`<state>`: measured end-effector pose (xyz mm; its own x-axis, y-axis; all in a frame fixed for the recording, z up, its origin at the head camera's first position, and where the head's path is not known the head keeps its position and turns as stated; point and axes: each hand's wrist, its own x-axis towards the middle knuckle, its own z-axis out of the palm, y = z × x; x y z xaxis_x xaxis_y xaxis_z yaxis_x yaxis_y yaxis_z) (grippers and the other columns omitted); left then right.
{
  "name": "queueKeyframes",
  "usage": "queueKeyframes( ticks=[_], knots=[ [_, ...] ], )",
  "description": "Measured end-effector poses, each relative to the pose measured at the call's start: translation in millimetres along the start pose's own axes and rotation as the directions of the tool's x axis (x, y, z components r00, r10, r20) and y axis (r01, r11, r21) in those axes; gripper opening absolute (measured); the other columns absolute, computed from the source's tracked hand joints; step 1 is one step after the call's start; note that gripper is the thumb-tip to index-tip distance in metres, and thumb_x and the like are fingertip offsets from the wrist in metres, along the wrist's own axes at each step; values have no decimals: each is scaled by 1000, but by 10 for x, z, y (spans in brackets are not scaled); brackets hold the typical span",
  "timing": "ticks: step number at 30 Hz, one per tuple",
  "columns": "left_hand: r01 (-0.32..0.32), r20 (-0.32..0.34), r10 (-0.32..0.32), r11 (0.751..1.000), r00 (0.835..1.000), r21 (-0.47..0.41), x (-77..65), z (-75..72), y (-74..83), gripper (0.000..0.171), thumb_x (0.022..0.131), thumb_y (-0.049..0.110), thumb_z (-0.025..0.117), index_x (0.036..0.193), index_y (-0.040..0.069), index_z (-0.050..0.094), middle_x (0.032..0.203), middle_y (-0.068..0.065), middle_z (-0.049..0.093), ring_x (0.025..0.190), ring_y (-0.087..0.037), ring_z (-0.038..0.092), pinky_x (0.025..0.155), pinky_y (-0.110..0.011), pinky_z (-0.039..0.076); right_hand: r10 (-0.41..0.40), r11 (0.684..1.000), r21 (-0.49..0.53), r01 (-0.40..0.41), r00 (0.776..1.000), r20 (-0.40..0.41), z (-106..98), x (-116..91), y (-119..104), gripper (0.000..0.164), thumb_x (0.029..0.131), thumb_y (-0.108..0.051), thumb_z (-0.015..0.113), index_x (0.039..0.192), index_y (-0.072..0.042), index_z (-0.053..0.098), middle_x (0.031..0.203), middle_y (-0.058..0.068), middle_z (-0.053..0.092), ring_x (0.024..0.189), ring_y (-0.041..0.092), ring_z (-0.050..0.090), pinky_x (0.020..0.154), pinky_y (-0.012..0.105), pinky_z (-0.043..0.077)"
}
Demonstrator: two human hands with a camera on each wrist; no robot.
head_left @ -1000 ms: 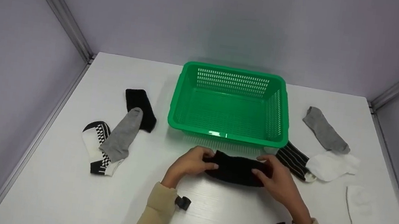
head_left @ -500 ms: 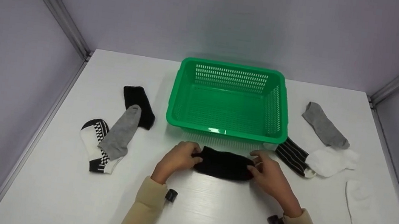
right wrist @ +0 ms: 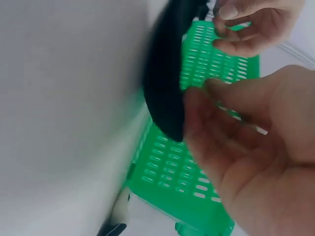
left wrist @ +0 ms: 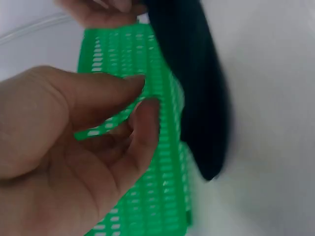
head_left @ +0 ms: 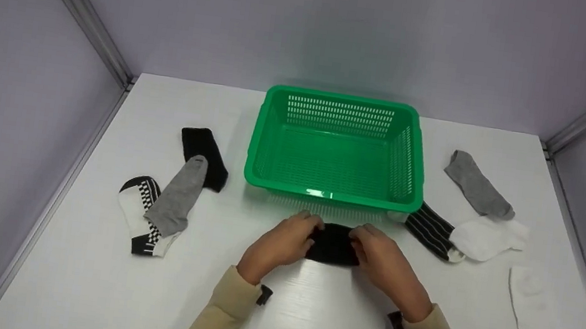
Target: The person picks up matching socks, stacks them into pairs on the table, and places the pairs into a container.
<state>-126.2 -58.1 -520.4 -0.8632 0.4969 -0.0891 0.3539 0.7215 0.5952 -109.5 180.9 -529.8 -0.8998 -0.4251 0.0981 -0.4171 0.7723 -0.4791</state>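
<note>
A black sock (head_left: 334, 244) lies stretched sideways in front of the green basket, its ends partly covered by my hands. At its left end is my left hand (head_left: 283, 244); in the left wrist view the thumb and fingers (left wrist: 149, 118) are loosely bent with a gap to the sock (left wrist: 202, 93). My right hand (head_left: 387, 263) is at the right end. In the right wrist view, its fingertips (right wrist: 194, 101) pinch the near edge of the sock (right wrist: 165, 88). The green basket (head_left: 331, 198) stands just behind, with nothing visible inside.
To the left lie another black sock (head_left: 216, 172), a grey sock (head_left: 177, 195) and checkered white socks (head_left: 130, 211). On the right are a grey sock (head_left: 478, 184), a black striped sock (head_left: 427, 229), a white sock (head_left: 488, 239) and white socks (head_left: 539, 323). Walls border the table.
My hands have come closer together along the black sock, so less of it shows between them. It shifted left earlier. The basket and the other socks stay in place.
</note>
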Motion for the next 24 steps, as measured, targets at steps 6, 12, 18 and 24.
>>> queueKeyframes(
  ticks=[6, 12, 18, 24],
  knots=[
    [59, 59, -62, 998, 996, 38, 36, 131, -36, 37, 100, 14, 72, 135, 2, 64, 126, -15, 64, 114, -26, 67, 96, -37, 58, 98, 995, -23, -97, 994, 49, 67, -6, 74, 38, 86, -8, 86, 118, 5, 68, 110, 18, 68, 105, 33, 68, 91, 48, 58],
    [119, 45, -118, 993, 992, -19, 35, 123, -77, 43, 98, 14, 75, 137, 6, 62, 129, -16, 61, 117, -27, 66, 100, -40, 57, 145, 989, 30, -148, 985, 89, 36, -34, 141, 56, 83, -13, 89, 129, 7, 63, 124, 23, 63, 118, 38, 62, 100, 54, 54],
    [81, 29, -82, 996, 996, 23, 5, 114, -122, 46, 97, 16, 77, 139, 7, 61, 127, -13, 62, 113, -25, 66, 98, -39, 58, 121, 990, 56, -126, 989, 90, 4, -65, 168, 55, 85, -15, 89, 129, 5, 64, 127, 21, 62, 121, 37, 60, 102, 54, 53],
    [120, -84, -113, 989, 990, 89, -20, 80, -197, 43, 98, 18, 76, 135, 2, 63, 125, -17, 63, 113, -30, 66, 93, -43, 59, 177, 982, 63, -177, 984, 2, -32, -63, 199, 37, 93, -13, 80, 122, 3, 66, 116, 18, 65, 101, 29, 65, 86, 47, 57]
  ],
)
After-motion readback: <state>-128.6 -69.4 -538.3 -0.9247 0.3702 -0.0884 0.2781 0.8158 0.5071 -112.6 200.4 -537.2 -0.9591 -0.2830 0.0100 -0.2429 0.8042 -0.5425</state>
